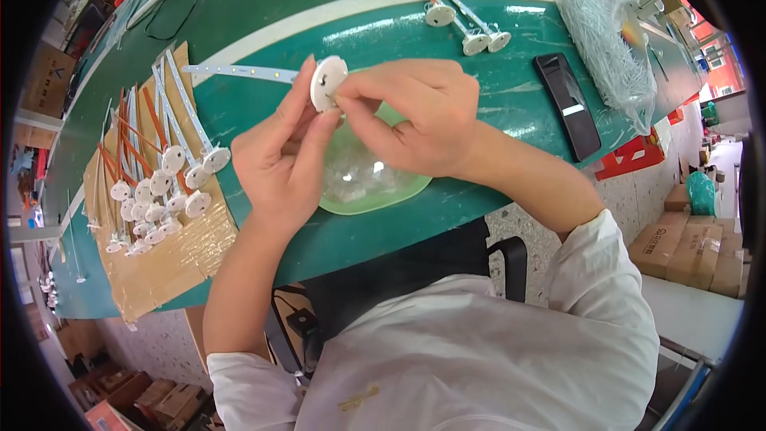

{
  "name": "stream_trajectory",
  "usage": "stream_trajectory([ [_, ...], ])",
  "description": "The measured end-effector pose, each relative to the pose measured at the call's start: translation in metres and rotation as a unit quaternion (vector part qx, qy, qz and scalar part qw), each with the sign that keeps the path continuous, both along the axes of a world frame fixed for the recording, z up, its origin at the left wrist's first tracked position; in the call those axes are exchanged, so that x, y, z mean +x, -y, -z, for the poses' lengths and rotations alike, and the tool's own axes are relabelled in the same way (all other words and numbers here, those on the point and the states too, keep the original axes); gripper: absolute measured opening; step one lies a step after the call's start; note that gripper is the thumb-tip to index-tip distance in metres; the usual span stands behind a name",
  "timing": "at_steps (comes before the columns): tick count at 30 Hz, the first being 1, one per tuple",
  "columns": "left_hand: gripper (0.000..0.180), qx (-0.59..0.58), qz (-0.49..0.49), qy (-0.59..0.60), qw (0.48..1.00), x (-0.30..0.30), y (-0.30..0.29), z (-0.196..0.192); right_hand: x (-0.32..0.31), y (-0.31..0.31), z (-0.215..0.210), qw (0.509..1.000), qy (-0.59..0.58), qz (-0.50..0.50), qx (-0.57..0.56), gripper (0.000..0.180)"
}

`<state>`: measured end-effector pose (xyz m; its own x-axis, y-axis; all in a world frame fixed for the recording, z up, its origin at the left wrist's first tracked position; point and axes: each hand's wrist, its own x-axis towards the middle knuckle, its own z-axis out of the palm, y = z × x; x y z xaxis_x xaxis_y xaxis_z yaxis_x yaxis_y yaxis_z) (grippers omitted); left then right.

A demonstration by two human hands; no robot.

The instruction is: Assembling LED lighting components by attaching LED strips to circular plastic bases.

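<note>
My left hand (279,156) grips a white round end disc (324,80) between thumb and fingers. From that disc a pale LED strip (239,73) sticks out to the left. My right hand (423,116) is closed in a pinch at the disc's lower right edge; whatever its fingertips hold is too small or hidden to name. Dark slots or holes mark the face of the disc. Beneath both hands stands a translucent green bowl (363,206) with small clear or shiny contents, partly covered by my hands.
Several disc-ended LED strips (171,161) lie on brown cardboard (191,259) at left. More discs with strips (476,41) rest at the far side. A black phone (568,104) and a clear bag of thin pieces (606,48) lie right on the green table (511,156).
</note>
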<state>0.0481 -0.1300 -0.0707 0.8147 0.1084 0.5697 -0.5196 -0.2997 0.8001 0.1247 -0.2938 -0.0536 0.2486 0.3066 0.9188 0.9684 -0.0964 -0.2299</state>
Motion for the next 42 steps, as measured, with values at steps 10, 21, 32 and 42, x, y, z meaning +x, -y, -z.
stream_trajectory([
  [10,0.039,0.182,-0.045,0.029,0.982,0.003,-0.003,-0.006,-0.007,-0.004,0.008,0.999,0.032,0.035,-0.027,0.018],
  [21,0.042,0.238,-0.129,0.029,0.962,-0.006,0.012,-0.008,-0.007,-0.015,0.016,0.998,-0.026,0.055,-0.031,0.014],
  [32,0.039,0.219,-0.124,0.03,0.967,0.0,0.007,-0.009,-0.009,-0.01,0.006,0.997,-0.08,0.012,-0.006,0.008],
  [42,0.039,0.177,-0.136,-0.034,0.974,-0.005,0.011,-0.005,-0.01,-0.015,0.012,0.999,-0.037,0.038,-0.007,0.009],
])
